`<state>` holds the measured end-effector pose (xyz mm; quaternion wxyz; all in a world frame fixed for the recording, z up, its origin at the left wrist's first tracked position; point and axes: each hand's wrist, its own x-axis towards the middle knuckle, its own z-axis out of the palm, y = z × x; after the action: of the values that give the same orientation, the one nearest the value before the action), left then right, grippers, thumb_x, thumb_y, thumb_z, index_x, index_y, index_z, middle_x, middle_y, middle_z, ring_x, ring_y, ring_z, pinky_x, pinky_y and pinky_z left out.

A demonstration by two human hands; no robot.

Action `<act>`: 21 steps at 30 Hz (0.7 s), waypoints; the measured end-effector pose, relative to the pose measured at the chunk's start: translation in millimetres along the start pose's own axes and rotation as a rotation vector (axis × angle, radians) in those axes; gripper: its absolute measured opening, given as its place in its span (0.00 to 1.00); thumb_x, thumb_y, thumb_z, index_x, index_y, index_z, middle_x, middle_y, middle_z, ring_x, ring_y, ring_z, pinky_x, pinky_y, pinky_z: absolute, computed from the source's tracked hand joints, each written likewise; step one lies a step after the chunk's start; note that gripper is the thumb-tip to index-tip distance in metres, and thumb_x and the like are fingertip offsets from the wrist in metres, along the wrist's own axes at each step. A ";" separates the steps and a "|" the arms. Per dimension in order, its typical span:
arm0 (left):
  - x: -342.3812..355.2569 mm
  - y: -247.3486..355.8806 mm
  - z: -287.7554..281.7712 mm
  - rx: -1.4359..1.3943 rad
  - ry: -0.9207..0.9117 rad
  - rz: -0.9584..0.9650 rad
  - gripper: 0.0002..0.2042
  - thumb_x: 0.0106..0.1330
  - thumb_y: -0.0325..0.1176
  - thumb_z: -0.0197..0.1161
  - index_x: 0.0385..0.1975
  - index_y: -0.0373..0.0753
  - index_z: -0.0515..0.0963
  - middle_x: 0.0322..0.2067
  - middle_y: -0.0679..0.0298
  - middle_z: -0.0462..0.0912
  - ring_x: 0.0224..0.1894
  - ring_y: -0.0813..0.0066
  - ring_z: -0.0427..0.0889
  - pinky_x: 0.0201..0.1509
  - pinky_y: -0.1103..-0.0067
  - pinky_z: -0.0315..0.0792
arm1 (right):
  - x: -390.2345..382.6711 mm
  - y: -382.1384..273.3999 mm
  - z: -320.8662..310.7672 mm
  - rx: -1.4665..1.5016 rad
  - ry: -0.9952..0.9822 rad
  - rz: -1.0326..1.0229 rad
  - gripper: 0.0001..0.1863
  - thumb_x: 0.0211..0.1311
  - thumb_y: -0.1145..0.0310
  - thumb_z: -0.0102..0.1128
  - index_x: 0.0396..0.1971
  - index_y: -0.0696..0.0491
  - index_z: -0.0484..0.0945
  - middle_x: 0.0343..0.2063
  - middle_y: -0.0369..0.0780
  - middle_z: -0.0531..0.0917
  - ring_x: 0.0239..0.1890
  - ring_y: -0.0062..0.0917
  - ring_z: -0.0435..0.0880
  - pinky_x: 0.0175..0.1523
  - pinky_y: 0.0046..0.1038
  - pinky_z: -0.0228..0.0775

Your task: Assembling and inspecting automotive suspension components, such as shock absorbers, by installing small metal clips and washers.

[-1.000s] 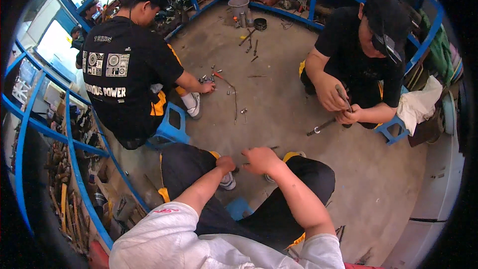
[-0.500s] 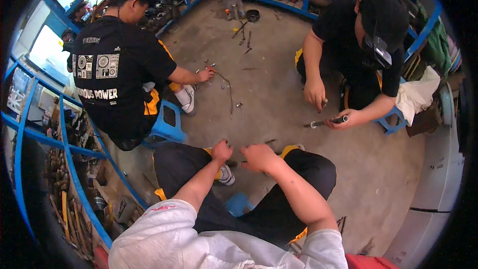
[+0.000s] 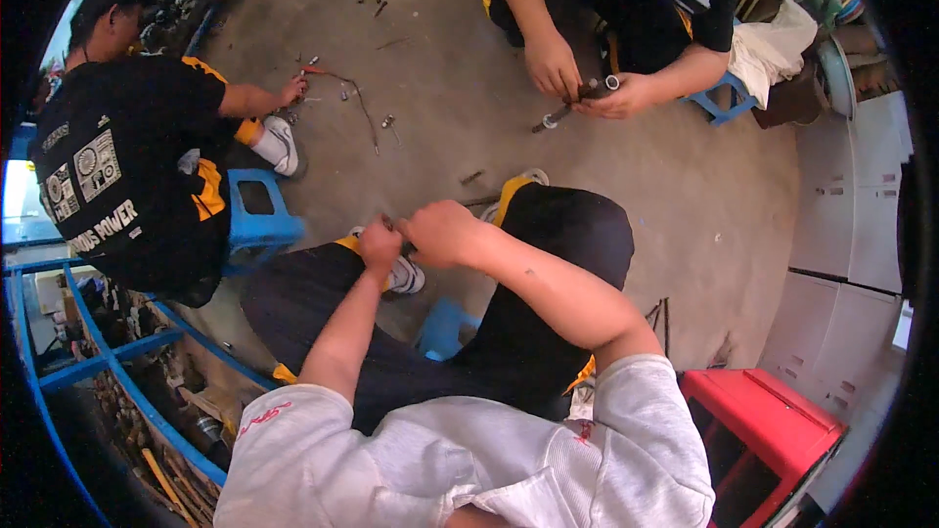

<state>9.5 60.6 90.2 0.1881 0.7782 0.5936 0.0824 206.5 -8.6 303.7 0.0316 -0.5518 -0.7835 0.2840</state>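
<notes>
My left hand is closed around a small dark object between my thighs, too small to identify. Just right of it, my right hand has curled fingers reaching to the same spot; what they grip is hidden. A short dark metal piece lies on the floor beyond them, and part of another dark bar shows behind my right hand. A blue stool shows below my hands.
At left a co-worker on a blue stool reaches toward small metal parts. At upper right another holds a metal tube. Blue shelving, a red stool and white cabinets border the floor.
The view has tilted down, shifting the scene upward and showing more red stool. My hands have come closer together. The right-hand co-worker's two hands are back together on the tube.
</notes>
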 end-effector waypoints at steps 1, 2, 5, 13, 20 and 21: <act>6.0 0.1 -4.8 -0.031 0.010 -0.016 0.17 0.56 0.45 0.63 0.36 0.38 0.80 0.31 0.50 0.83 0.38 0.52 0.82 0.41 0.63 0.75 | -1.7 -2.8 1.3 -0.013 0.022 0.011 0.19 0.51 0.59 0.63 0.42 0.53 0.78 0.28 0.46 0.84 0.34 0.42 0.84 0.39 0.39 0.75; 10.6 1.7 -8.4 -0.033 -0.008 -0.015 0.17 0.56 0.45 0.63 0.36 0.38 0.80 0.31 0.50 0.83 0.38 0.52 0.82 0.41 0.63 0.75 | -1.9 -4.1 5.5 -0.003 0.013 0.023 0.19 0.51 0.59 0.63 0.42 0.53 0.78 0.28 0.46 0.84 0.34 0.42 0.84 0.39 0.39 0.75; 36.7 8.2 -20.0 -0.147 -0.058 -0.202 0.15 0.55 0.41 0.62 0.35 0.37 0.80 0.31 0.49 0.83 0.38 0.50 0.82 0.42 0.63 0.75 | 2.5 -4.9 11.2 -0.022 -0.059 0.017 0.18 0.50 0.60 0.63 0.39 0.55 0.78 0.28 0.46 0.84 0.34 0.41 0.84 0.39 0.39 0.76; 84.7 -23.0 -1.5 -0.020 0.055 -0.236 0.15 0.53 0.42 0.63 0.33 0.37 0.80 0.31 0.51 0.83 0.38 0.49 0.82 0.43 0.64 0.75 | 12.1 -4.8 16.7 -0.041 -0.053 0.005 0.17 0.49 0.61 0.64 0.37 0.55 0.79 0.29 0.46 0.83 0.35 0.40 0.84 0.40 0.38 0.76; 105.7 -38.1 -6.9 -0.022 0.027 -0.206 0.16 0.53 0.43 0.62 0.34 0.37 0.79 0.33 0.51 0.83 0.38 0.50 0.82 0.42 0.63 0.75 | 20.4 -9.0 10.8 -0.023 -0.053 -0.037 0.16 0.48 0.62 0.63 0.36 0.54 0.79 0.31 0.46 0.83 0.36 0.40 0.84 0.39 0.38 0.76; 105.2 -29.2 -11.3 -0.040 0.040 -0.217 0.16 0.54 0.43 0.62 0.34 0.36 0.79 0.32 0.51 0.83 0.38 0.51 0.82 0.42 0.63 0.75 | 19.7 -7.3 14.3 -0.026 -0.045 -0.018 0.16 0.48 0.62 0.63 0.36 0.54 0.79 0.30 0.46 0.83 0.36 0.40 0.84 0.39 0.38 0.76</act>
<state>9.2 169.8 79.2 0.1994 0.7035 0.6763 0.0888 187.5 1.3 290.1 0.0091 -0.5386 -0.7926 0.2857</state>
